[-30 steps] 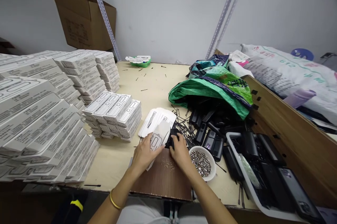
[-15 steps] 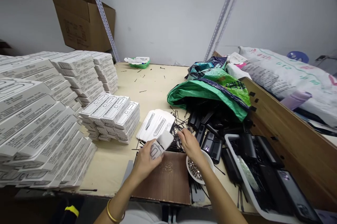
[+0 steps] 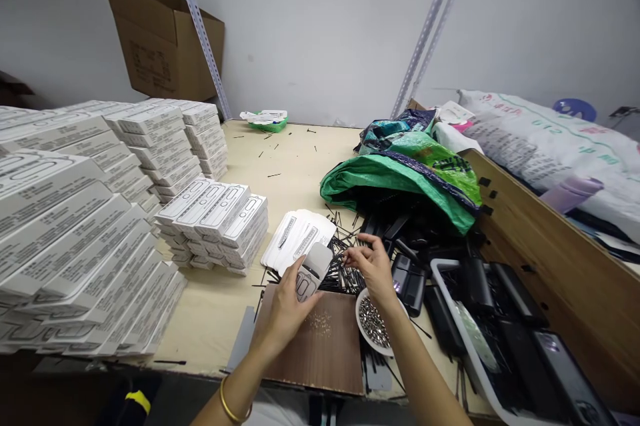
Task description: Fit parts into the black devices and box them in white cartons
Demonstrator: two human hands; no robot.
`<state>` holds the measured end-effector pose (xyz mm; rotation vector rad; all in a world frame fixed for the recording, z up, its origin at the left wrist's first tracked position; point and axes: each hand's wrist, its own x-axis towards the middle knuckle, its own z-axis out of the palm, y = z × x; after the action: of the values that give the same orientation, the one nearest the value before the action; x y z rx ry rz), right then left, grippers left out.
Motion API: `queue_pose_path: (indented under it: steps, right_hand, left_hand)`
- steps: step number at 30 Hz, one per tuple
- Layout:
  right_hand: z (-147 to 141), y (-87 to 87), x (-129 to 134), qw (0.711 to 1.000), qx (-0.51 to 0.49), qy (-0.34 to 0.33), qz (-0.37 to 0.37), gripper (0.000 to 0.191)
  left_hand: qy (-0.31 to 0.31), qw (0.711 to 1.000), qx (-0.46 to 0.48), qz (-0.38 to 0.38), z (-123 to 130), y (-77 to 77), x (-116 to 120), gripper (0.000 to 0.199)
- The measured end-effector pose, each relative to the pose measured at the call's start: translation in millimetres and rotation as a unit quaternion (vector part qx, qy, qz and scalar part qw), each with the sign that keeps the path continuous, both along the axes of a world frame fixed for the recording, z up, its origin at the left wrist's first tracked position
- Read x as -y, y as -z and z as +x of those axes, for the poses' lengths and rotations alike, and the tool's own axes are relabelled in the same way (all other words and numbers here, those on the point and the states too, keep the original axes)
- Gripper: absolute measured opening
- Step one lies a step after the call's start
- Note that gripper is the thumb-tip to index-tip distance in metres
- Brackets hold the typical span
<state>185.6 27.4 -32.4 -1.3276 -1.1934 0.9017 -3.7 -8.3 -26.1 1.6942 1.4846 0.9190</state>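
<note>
My left hand (image 3: 287, 306) is closed around a small white box (image 3: 307, 285) with an outline print, its end flap standing open and tilted toward the right. Close to that opening, my right hand (image 3: 373, 269) pinches thumb and fingertips together over a heap of thin black sticks (image 3: 347, 276). Whatever sits in the pinch is too small to make out against the heap. Below the hands lies a brown wood-grain board (image 3: 315, 353) with tiny bits scattered on it. A white bowl (image 3: 360, 326) of small metal pieces stands under my right wrist.
Flat white printed cartons (image 3: 285, 239) lie behind the left hand. Stacked white boxes (image 3: 215, 213) fill the left side. At right are a green bag (image 3: 385, 173) spilling black cases, a white tray (image 3: 467, 339) of black cases, and a wooden side board (image 3: 550, 266).
My right hand has risen slightly and drawn its fingertips into a pinch near the box. My left hand has turned the box more upright, and its open end now shows.
</note>
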Motion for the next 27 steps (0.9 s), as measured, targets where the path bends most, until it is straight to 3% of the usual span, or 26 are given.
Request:
queue_pose_path:
  steps: [3, 6, 9, 11, 14, 16, 18, 20, 24, 27]
  right_hand:
    - [-19, -18.7, 19, 0.991, -0.105, 0.046, 0.072, 0.035]
    - [-34, -25.7, 35, 0.994, -0.018, 0.041, 0.096, 0.024]
    - [-34, -27.6, 43, 0.991, 0.083, -0.013, 0.107, 0.011]
    - [-30, -28.4, 44, 0.986, 0.115, -0.035, 0.119, 0.017]
    - [-28, -25.7, 42, 0.992, 0.074, 0.005, 0.103, 0.012]
    - [-34, -19.8, 39, 0.998, 0.005, 0.016, 0.062, 0.031]
    - [-46, -11.9, 38, 0.999, -0.049, -0.006, 0.023, 0.035]
    - [-60, -4.2, 40, 0.998, -0.048, -0.007, 0.028, 0.022]
    - [-82, 1.6, 51, 0.99, 0.045, 0.01, 0.134, 0.021]
    - [-83, -2.7, 54, 0.992, 0.039, 0.011, 0.118, 0.018]
  left_hand:
    - [0.024, 1.0, 0.007, 0.009, 6, 2.2, 2, 0.065]
    - [0.034, 0.999, 0.03, 0.015, 10, 5.4, 5, 0.068]
    - [0.052, 0.997, 0.049, 0.012, 11, 4.1, 9, 0.073]
    - [0.058, 0.997, 0.057, 0.014, 11, 1.8, 10, 0.072]
    - [0.061, 0.996, 0.07, 0.018, 11, -1.3, 12, 0.063]
    - [0.081, 0.994, 0.069, 0.007, 11, -2.6, 12, 0.052]
    - [0.106, 0.992, 0.065, -0.005, 10, -3.4, 12, 0.046]
    - [0.113, 0.991, 0.074, -0.005, 7, -3.9, 10, 0.052]
    - [0.114, 0.985, 0.122, -0.037, 2, -5.3, 9, 0.073]
    - [0.111, 0.986, 0.119, -0.045, 3, -7.0, 10, 0.074]
